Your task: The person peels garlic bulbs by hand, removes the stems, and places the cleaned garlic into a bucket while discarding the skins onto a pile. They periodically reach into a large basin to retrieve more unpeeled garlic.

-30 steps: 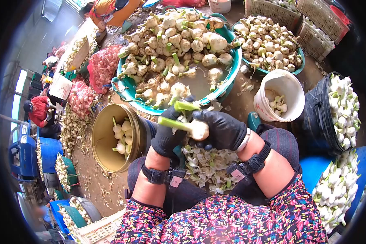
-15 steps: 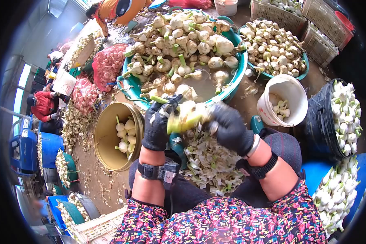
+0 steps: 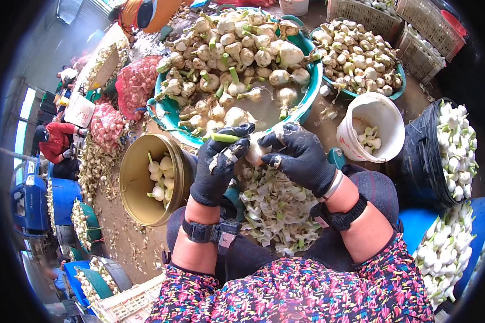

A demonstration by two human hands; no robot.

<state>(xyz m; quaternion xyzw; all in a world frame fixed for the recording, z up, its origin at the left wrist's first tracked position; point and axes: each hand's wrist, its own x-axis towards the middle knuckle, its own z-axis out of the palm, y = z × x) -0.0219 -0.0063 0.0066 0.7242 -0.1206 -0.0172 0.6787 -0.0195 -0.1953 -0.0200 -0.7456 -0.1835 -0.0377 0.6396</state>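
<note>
My left hand (image 3: 218, 164), in a black glove with scraps of skin stuck to it, is closed around a garlic bulb (image 3: 254, 153). The bulb's green stem (image 3: 224, 138) pokes out between the fingers. My right hand (image 3: 303, 161), also gloved in black, has its bent thumb and fingers at the bulb's right side, with pale skin on the fingertips. Both hands partly hide the bulb. Below them lies a heap of peeled garlic skins (image 3: 277, 215). Just beyond the hands, a green tub (image 3: 313, 102) holds water and unpeeled garlic bulbs (image 3: 237, 54).
A tan bucket (image 3: 132, 202) at left and a white bucket (image 3: 385, 116) at right hold peeled bulbs. A black bucket (image 3: 423, 156) full of peeled garlic stands farther right. A second tub (image 3: 396, 94) of bulbs is behind. A co-worker in red (image 3: 56, 141) sits at far left.
The blurred, fast-moving garlic bulb is now steadier between my hands. My right hand has come closer to the left, and its fingers now show clearly. The view has shifted slightly.
</note>
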